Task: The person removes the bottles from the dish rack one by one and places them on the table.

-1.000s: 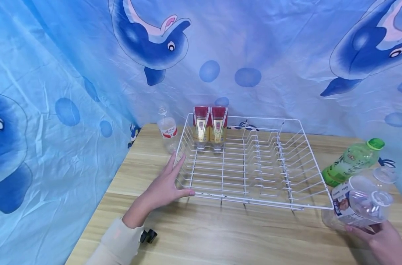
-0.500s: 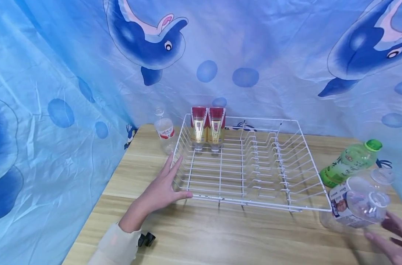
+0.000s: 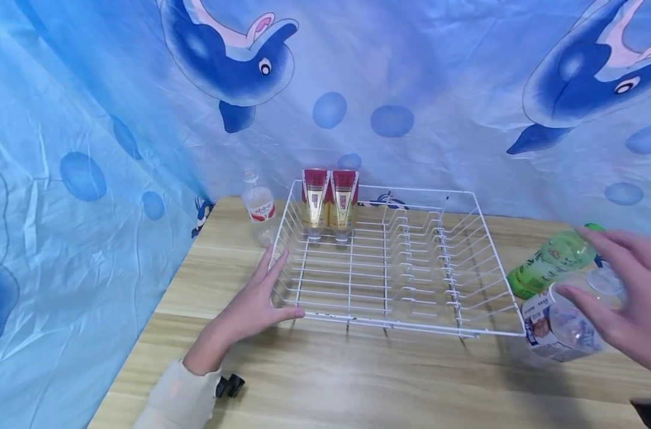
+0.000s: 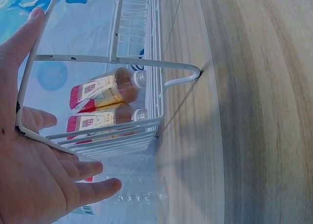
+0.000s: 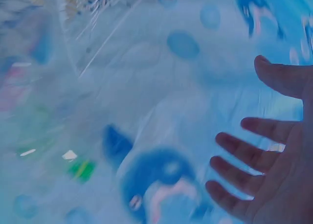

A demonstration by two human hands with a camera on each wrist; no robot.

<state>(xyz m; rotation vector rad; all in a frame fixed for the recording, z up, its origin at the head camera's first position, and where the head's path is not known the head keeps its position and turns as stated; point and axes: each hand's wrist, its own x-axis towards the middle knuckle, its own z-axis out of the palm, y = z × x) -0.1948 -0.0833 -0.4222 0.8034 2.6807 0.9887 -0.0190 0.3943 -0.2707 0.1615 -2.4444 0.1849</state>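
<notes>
My left hand (image 3: 250,310) rests at the front left corner of a white wire dish rack (image 3: 352,322), fingers spread and fairly straight. In the left wrist view its thumb lies along the rim wire. Two red-and-gold bottles (image 3: 315,205) (image 3: 344,205) stand upside down, caps lowest, at the rack's back left. My right hand (image 3: 636,286) is raised over the right side, fingers apart, holding nothing. It overlaps a clear plastic bottle (image 3: 564,328) with a white-and-blue label and partly hides a green bottle (image 3: 551,262) behind it.
Outside the rack's left side stands a clear bottle (image 3: 260,208) with a red-and-white label. Another clear bottle top (image 3: 604,280) shows behind the labelled clear bottle. Wire plate dividers (image 3: 406,256) run through the rack's right half. A blue dolphin-print curtain (image 3: 379,71) borders the wooden table (image 3: 357,381).
My right hand has let go of the labelled clear bottle, drawn back and risen above it. My left hand stays at the rack corner. The head view has shifted slightly.
</notes>
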